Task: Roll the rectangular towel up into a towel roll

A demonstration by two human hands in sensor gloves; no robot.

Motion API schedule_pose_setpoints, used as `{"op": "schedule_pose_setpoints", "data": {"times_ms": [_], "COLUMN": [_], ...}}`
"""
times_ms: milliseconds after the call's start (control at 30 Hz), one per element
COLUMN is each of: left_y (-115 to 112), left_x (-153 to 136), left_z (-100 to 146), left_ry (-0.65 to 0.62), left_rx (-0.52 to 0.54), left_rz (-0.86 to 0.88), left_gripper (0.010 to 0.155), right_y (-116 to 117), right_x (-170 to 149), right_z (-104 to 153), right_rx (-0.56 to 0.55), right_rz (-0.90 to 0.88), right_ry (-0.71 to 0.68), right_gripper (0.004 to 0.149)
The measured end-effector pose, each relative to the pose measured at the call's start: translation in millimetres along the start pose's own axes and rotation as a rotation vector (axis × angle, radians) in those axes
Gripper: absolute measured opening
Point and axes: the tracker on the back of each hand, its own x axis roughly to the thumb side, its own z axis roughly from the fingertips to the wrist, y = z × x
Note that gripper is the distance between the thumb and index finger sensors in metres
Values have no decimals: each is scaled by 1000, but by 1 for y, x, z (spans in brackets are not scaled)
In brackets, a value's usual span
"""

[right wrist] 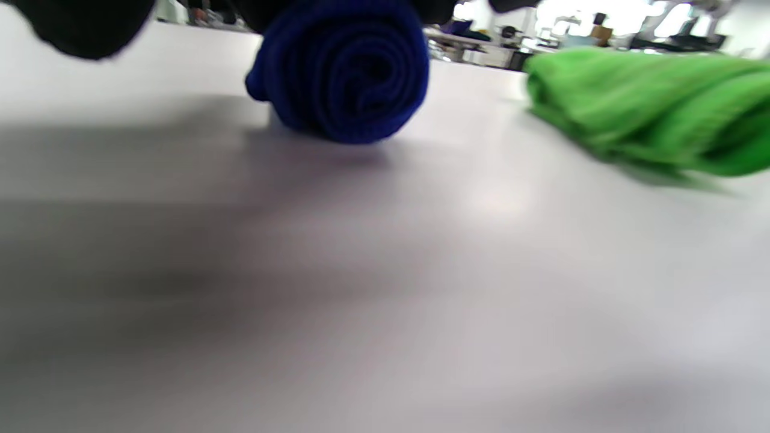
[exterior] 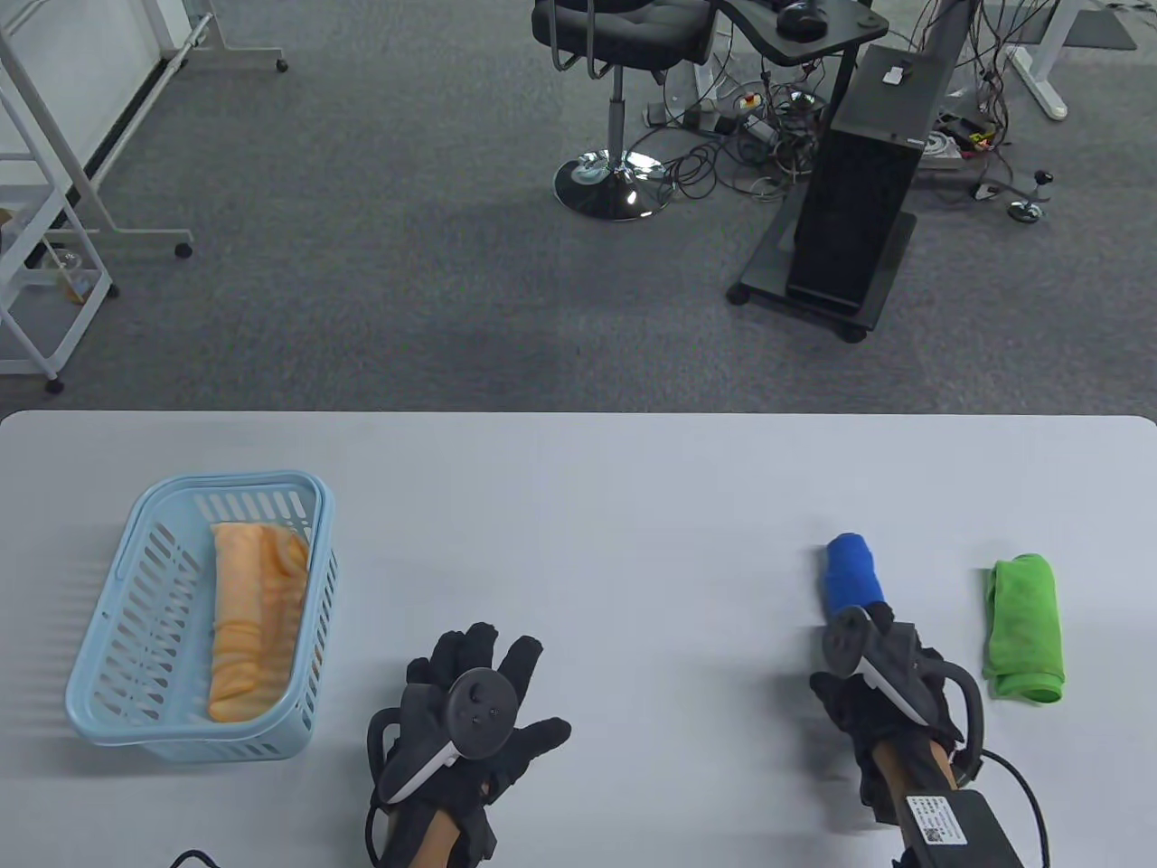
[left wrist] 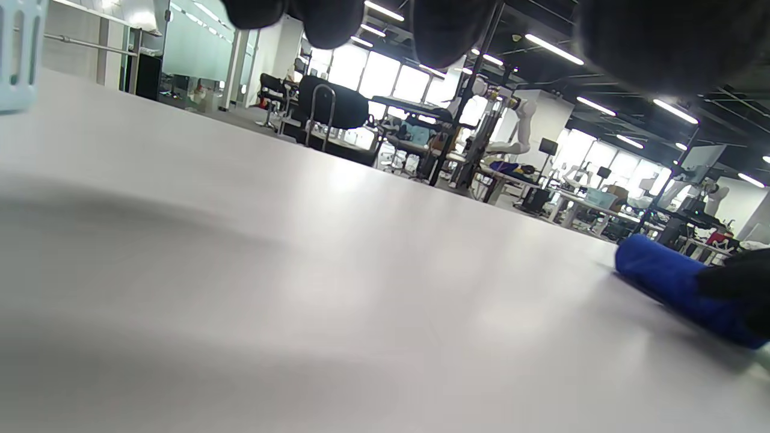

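Blue roll point(exterior: 853, 579) lies on the desk point(exterior: 597, 506) right of centre, long axis running away from the person with a slight lean to the left at its far end. Right hand point(exterior: 890, 674) is on the roll's near end: fingers sit over and around it, reads as a grip, though the tracker hides the fingertips in the table view. Right wrist view looks straight down the axis at the near end face point(right wrist: 346, 69), a tight spiral, dark glove at top over it; so the rolling looks done, my read. Left hand point(exterior: 475, 714) rests flat on the desk, fingers spread, holding nothing, well left of the roll; from its wrist camera the roll point(left wrist: 674, 285) sits far right with the right glove on it. So the right hand is the nearer one by a wide margin and already on the thing. Basket point(exterior: 108, 633) is at far left with an orange roll point(exterior: 253, 624) inside, its axis also roughly near-to-far. If the blue one goes there, that is a full cross-desk move leftward, past the left hand; axis already matches, so little turn needed. Left hand is the nearer one to the basket, so a handover is possible. Green towel point(exterior: 1024, 628) lies just right of the right hand, apart from the blue roll, loosely folded, same near-to-far axis; probably next up.
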Motion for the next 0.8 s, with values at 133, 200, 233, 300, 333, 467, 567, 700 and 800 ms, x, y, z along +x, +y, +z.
{"op": "schedule_pose_setpoints", "data": {"times_ms": [133, 200, 233, 300, 333, 467, 567, 700, 800], "left_y": [1, 1, 1, 0, -1, -2, -2, -2, -2], "left_x": [-1, 0, 0, 1, 1, 0, 0, 0, 0], "left_z": [1, 1, 1, 1, 1, 0, 0, 0, 0], "left_ry": [9, 11, 9, 8, 9, 17, 21, 25, 27], "left_rx": [-3, -15, -22, -27, -33, -45, -50, -50, -54], "left_rz": [1, 0, -2, -7, -11, -7, -8, -7, -2], "left_gripper": [90, 90, 90, 90, 90, 90, 90, 90, 90], "right_y": [0, 1, 1, 2, 2, 5, 8, 8, 1], "right_x": [-26, -38, -44, -51, -55, -66, -70, -73, -73], "right_z": [-11, -16, -19, -22, -24, -27, -28, -27, -23], "right_rx": [52, 57, 65, 77, 78, 77, 86, 79, 67], "right_rz": [11, 13, 11, 9, 8, 12, 20, 8, -17], "right_ry": [107, 162, 188, 220, 229, 245, 261, 263, 247], "right_gripper": [85, 86, 87, 87, 88, 87, 88, 89, 90]}}
